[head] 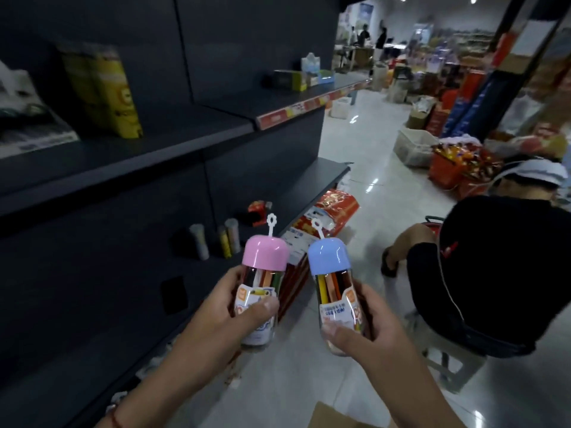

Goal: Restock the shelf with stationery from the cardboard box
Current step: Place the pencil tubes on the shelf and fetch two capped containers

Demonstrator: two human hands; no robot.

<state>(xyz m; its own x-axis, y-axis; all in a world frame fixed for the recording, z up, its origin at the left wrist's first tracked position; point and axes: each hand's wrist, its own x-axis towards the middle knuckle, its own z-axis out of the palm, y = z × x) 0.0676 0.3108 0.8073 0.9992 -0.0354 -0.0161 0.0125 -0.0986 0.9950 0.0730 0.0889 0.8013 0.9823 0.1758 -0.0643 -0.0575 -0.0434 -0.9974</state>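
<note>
Two clear tubes of coloured pencils are off the floor and in hand, both upright with their long axes near vertical and their hang-tabs pointing up: the pink-capped tube (262,282) on the shelf side and the blue-capped tube (335,288) on the aisle side, close together but not touching. The left hand (216,313) curls round the lower body of the pink one, thumb laid across its label; the right hand (370,329) wraps the blue one the same way, thumb over the bottom of the label. The dark shelf unit (173,143) lies to the left and ahead of both hands, so the left hand with the pink tube is the nearer one and would likely go in first. On the lower shelf board just beyond the pink cap, a few similar tubes (228,240) already stand upright near the back panel, with bare board in front of and beside them; that looks like the natural landing spot. The shelf's front edge runs diagonally away to the right, and stacked red packets (292,282) lean against it behind the tubes. A corner of the cardboard box (333,417) shows below. To the right, a crouching person in black (488,273) narrows the aisle side.
</note>
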